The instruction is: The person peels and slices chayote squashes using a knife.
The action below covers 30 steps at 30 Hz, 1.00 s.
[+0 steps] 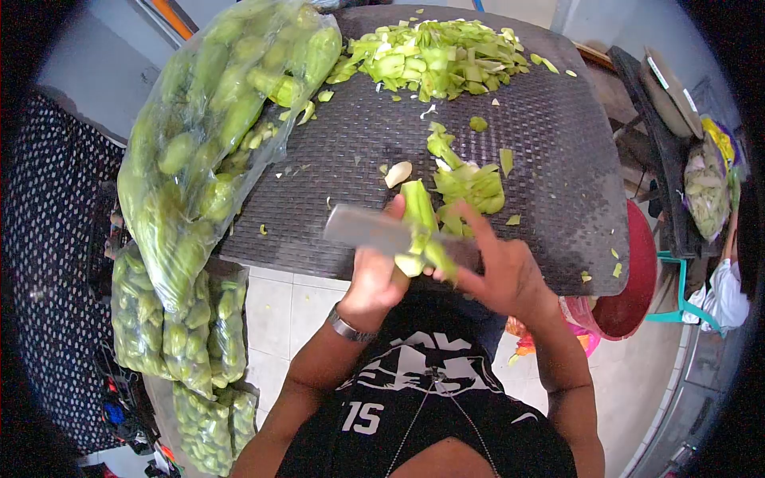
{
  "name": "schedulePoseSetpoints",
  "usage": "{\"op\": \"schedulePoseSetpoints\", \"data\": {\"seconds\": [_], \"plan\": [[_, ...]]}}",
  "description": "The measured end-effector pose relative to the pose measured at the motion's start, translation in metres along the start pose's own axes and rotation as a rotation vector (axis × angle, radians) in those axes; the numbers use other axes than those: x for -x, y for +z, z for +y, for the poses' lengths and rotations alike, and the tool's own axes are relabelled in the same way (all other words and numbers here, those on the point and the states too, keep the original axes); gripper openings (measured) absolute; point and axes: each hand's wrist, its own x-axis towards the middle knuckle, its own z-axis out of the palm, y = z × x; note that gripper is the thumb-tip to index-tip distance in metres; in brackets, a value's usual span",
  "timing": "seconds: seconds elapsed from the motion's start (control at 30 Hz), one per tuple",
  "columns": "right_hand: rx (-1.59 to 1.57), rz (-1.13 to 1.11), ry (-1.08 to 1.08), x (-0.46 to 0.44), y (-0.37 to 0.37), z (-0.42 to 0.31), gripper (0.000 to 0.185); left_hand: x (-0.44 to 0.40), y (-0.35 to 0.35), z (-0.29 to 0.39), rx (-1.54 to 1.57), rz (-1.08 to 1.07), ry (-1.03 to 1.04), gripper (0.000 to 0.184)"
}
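Observation:
My left hand (376, 275), with a metal watch at the wrist, grips a long pale green vegetable (417, 209) above the table's near edge. A broad knife blade (370, 231), blurred, lies across the vegetable. Its right end reaches into my right hand (506, 275), whose index finger and thumb are spread around it; the handle is hidden. Peel strips hang beside the blade. Just beyond my hands are green peelings (472, 187) and a pale piece (398, 174) on the dark woven table (335, 159).
A large clear bag of green vegetables (203, 119) covers the table's left side. Smaller filled bags (187, 342) are stacked below it. A heap of cut green pieces (438, 57) lies at the far edge. A red tub (633, 279) and teal stool (684, 295) stand at right.

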Motion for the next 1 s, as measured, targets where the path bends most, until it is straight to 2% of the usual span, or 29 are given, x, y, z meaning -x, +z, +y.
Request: {"op": "schedulePoseSetpoints", "data": {"seconds": [0.07, 0.1, 0.2, 0.23, 0.3, 0.4, 0.5, 0.57, 0.6, 0.73, 0.8, 0.83, 0.87, 0.93, 1.0], "plan": [[-0.108, 0.047, 0.075, -0.009, 0.001, 0.026, 0.081, 0.012, 0.001, 0.009, -0.126, -0.071, -0.028, 0.045], [-0.105, 0.041, 0.178, -0.014, -0.012, 0.016, 0.073, 0.010, 0.002, 0.008, -0.093, -0.037, -0.058, 0.044], [-0.178, 0.078, 0.068, -0.011, -0.006, 0.024, 0.085, 0.005, 0.000, 0.012, -0.040, -0.019, -0.125, 0.043], [-0.158, 0.041, 0.037, -0.007, -0.007, 0.016, 0.087, 0.004, -0.007, 0.012, -0.037, -0.117, -0.093, 0.044], [-0.121, -0.030, -0.018, 0.001, -0.010, -0.011, 0.090, -0.002, -0.002, 0.003, 0.050, -0.049, -0.060, 0.046], [0.046, -0.052, -0.043, 0.003, -0.008, -0.022, 0.088, -0.003, -0.005, 0.001, 0.056, -0.071, -0.052, 0.047], [0.083, -0.069, -0.029, 0.000, -0.015, -0.022, 0.086, -0.004, -0.012, -0.001, 0.014, -0.077, -0.034, 0.047], [0.063, 0.021, -0.049, -0.004, -0.014, -0.005, 0.088, 0.004, -0.027, -0.002, -0.036, -0.122, -0.022, 0.048], [0.053, 0.063, -0.061, -0.007, -0.014, 0.008, 0.090, 0.016, -0.006, 0.006, -0.184, 0.005, -0.028, 0.050], [-0.057, 0.033, 0.084, -0.017, -0.035, 0.026, 0.086, 0.016, -0.001, 0.016, -0.175, -0.001, -0.103, 0.050], [-0.027, -0.055, 0.034, -0.010, -0.029, 0.021, 0.090, 0.010, -0.009, 0.014, -0.173, 0.032, -0.111, 0.049], [-0.027, -0.106, 0.012, -0.006, -0.031, 0.004, 0.089, 0.005, -0.016, 0.010, -0.146, -0.008, -0.062, 0.047], [-0.028, -0.155, -0.008, -0.002, -0.030, -0.009, 0.089, -0.003, -0.016, 0.003, 0.034, -0.019, -0.108, 0.046], [0.066, -0.143, -0.056, -0.001, -0.025, -0.015, 0.096, -0.001, 0.012, 0.010, 0.096, 0.122, -0.114, 0.047], [0.071, -0.148, -0.074, -0.004, -0.025, -0.013, 0.099, 0.006, 0.019, 0.015, 0.109, 0.114, -0.159, 0.047]]}}
